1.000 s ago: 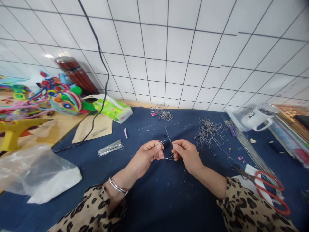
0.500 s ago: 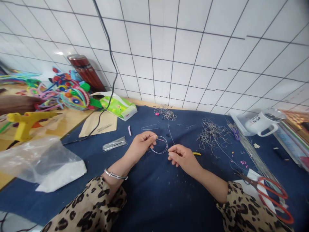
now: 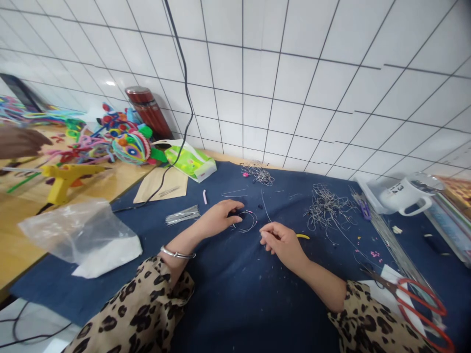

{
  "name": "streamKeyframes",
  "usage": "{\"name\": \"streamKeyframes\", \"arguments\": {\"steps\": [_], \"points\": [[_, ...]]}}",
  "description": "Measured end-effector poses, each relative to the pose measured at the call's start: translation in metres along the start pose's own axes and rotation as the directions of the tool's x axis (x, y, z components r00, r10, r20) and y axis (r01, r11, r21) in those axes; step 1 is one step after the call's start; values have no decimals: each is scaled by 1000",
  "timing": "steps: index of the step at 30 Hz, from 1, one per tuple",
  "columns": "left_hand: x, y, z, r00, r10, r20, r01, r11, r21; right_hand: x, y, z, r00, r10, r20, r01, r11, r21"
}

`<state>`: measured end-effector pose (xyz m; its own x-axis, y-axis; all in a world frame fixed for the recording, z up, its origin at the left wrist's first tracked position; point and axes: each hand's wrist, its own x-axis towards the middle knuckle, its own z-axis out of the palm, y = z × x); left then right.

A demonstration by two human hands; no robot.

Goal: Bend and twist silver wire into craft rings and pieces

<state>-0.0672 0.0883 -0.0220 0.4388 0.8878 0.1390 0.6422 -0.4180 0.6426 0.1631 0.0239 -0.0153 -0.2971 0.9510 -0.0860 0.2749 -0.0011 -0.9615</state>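
Pinching a thin wire [image 3: 265, 205], the right hand [image 3: 280, 242] has, to its left, a beaded wire ring [image 3: 249, 212] beside the left hand [image 3: 218, 218], thumb and fingers parted.

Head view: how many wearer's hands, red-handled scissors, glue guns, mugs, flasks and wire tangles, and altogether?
Wearer's hands (left hand, right hand): 2
Red-handled scissors: 1
Glue gun: 1
Mug: 1
Flask: 1
Wire tangles (rear tangle, right tangle): 2
Total: 8

Left hand [image 3: 220, 216] no longer pinches wire ring [image 3: 249, 212]: thumb and fingers now spread, ring just beside thumb tip. Right hand [image 3: 277, 241], earlier at ring, now slightly apart.
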Motion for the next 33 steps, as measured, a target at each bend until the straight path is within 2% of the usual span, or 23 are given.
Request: {"name": "streamKeyframes", "arguments": {"steps": [6, 9, 12, 16, 27, 30, 33], "points": [[8, 5, 20, 998, -5, -70, 22, 971, 240, 0, 3, 2, 998, -55, 8, 56, 997, -60], [12, 9, 27, 994, -36, -102, 63, 959, 278, 0, 5, 5, 989, -144, 22, 145, 965, -218], [15, 11, 32, 990, -60, -131, 99, 943, 317, -2, 6, 8, 959, -266, 98, 282, 862, -421], [16, 14, 36, 986, -71, -150, 122, 923, 365, -4, 8, 11, 904, -363, 227, 427, 729, -535], [10, 16, 37, 988, -56, -146, 112, 908, 405, -10, 14, 14, 839, -424, 341, 528, 478, -702], [4, 14, 31, 990, -52, -131, 99, 919, 381, -11, 15, 14, 825, -437, 359, 546, 452, -705], [-2, 16, 25, 994, -38, -105, 73, 934, 349, -13, 14, 13, 817, -493, 298, 549, 508, -664]]}}
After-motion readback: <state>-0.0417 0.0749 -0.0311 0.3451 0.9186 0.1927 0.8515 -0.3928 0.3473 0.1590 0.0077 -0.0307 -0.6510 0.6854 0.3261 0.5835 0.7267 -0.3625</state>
